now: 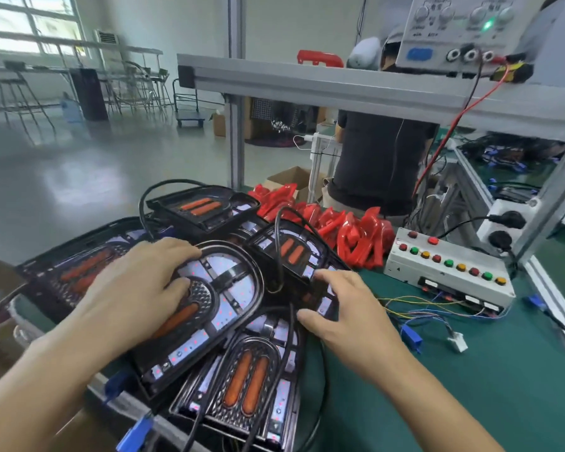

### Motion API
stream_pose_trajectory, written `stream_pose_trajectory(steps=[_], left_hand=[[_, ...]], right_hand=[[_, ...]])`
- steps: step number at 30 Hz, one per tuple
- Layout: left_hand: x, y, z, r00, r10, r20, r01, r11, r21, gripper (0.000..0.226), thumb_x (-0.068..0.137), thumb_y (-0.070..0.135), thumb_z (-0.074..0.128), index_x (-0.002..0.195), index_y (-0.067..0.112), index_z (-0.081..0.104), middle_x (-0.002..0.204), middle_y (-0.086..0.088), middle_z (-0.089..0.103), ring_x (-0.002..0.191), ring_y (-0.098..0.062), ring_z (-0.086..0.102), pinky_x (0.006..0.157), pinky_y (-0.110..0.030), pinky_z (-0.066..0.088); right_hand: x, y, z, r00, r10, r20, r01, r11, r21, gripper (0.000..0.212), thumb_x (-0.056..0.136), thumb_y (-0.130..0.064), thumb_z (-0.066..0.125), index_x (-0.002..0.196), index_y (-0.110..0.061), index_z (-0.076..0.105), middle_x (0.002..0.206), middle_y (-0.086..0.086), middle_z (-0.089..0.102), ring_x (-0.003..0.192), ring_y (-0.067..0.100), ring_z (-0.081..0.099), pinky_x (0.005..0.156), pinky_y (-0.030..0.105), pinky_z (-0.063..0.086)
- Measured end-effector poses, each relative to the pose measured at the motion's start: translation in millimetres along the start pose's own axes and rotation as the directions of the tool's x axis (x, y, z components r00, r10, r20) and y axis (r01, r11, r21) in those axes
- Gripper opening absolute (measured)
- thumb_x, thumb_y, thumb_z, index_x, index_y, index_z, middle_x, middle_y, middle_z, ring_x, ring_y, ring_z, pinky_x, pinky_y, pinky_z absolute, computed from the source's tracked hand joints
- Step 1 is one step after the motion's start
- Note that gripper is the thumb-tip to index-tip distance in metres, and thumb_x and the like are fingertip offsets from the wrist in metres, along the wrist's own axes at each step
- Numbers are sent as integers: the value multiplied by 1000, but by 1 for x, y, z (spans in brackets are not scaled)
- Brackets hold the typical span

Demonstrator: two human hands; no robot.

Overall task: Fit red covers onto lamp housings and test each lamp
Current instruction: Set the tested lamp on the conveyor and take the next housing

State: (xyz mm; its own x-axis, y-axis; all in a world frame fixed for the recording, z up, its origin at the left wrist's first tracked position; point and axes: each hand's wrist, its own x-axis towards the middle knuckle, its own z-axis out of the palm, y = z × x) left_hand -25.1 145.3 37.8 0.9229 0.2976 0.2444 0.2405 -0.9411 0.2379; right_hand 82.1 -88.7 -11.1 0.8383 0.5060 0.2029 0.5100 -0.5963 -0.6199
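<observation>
The left hand (137, 288) lies flat on the top housing (209, 308) of a loose pile at the near left of the bench, fingers spread and fairly straight, pressing rather than gripping; its fingertips reach the rounded far end of the housing. The right hand (336, 308) hovers just right of that housing, fingers loosely curled and parted, thumb pointing left toward the pile; it seems to touch the edge of a smaller housing (287, 252) but holds nothing that can be made out.

The top housing's long axis runs from near left to far right, rounded end far. No cover sits on it: the white LED board and orange reflector are bare.

The red covers (349, 230) lie heaped on the green mat, far and right of both hands, well apart from them, beside the button box (447, 272). The right hand is the nearer one, so the likely next move is for it to reach far and right for 1 cover while the left steadies the housing. Black cables (278, 243) loop over the pile and could snag a lifted housing.
</observation>
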Motion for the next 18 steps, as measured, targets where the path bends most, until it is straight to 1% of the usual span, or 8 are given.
stream_pose_trajectory(steps=[1,3,6,8,10,12,15,18], left_hand=[[4,0,0,999,-25,-30,25,1000,4,40,85,18,61,124,26,56,126,5,52,112,-23,53,92,-38,43],[14,-1,2,994,-94,-65,95,995,18,36,85,18,60,120,25,54,119,-1,49,105,-28,56,84,-38,45],[26,-4,7,985,-173,10,170,974,149,25,92,27,48,117,25,51,120,-5,56,107,-30,57,84,-36,46],[31,-7,11,981,-191,34,181,964,197,19,94,30,41,107,23,54,114,-7,63,104,-30,59,81,-35,47],[34,-8,12,988,-156,18,150,969,198,17,94,31,41,99,23,55,109,-6,66,101,-30,60,77,-34,46],[34,-8,9,995,-90,-38,95,980,175,19,93,35,44,103,28,58,109,-2,67,102,-29,60,78,-35,46],[31,0,-9,984,33,-178,-29,999,26,23,91,38,45,110,34,58,109,-2,69,102,-32,62,84,-44,49],[32,24,-38,944,124,-306,-163,981,-104,26,87,48,41,104,37,56,93,-6,72,87,-35,64,76,-48,51]], right_hand=[[-4,2,-2,1000,21,-9,-21,1000,0,60,85,-42,63,140,-33,41,130,-17,39,113,3,44,92,21,33],[-11,4,-2,999,46,-25,-46,999,-7,59,87,-43,62,141,-32,41,133,-18,39,122,3,42,99,23,34],[-22,2,6,1000,19,-24,-19,1000,-5,56,87,-43,61,139,-33,42,127,-21,38,122,0,39,98,19,33],[-30,1,13,1000,-2,17,2,1000,0,56,88,-45,60,139,-35,40,124,-25,32,123,-2,34,95,15,29],[-36,3,19,999,6,40,-7,1000,20,60,88,-47,59,142,-36,35,122,-29,24,125,-6,28,95,11,24],[-40,5,21,1000,5,3,-6,999,54,61,87,-48,60,142,-38,34,122,-34,22,122,-13,24,94,6,20],[-43,0,16,997,-24,-70,36,984,172,53,85,-47,64,133,-40,43,124,-43,26,122,-22,25,93,-3,20],[-42,-11,11,996,-41,-77,67,924,377,49,80,-47,70,125,-43,51,127,-32,44,122,-12,40,101,7,30]])
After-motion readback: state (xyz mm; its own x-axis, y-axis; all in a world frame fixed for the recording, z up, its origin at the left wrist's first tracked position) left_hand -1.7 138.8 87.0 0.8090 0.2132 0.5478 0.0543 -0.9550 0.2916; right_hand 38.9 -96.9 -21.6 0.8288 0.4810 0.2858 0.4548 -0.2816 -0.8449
